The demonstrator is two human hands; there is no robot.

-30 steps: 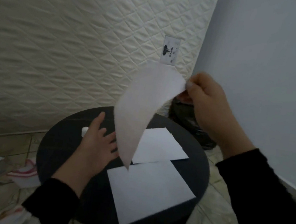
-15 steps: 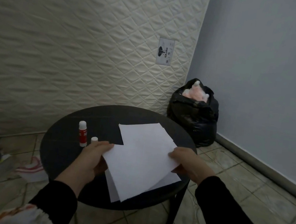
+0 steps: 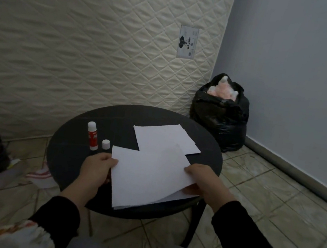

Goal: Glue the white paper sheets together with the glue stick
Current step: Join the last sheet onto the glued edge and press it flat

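Left hand and right hand each pinching a side edge of the top sheet, held over a lower sheet at the table front. Glue stick upright, uncapped, just beyond left hand; cap beside it. Another sheet farther back.
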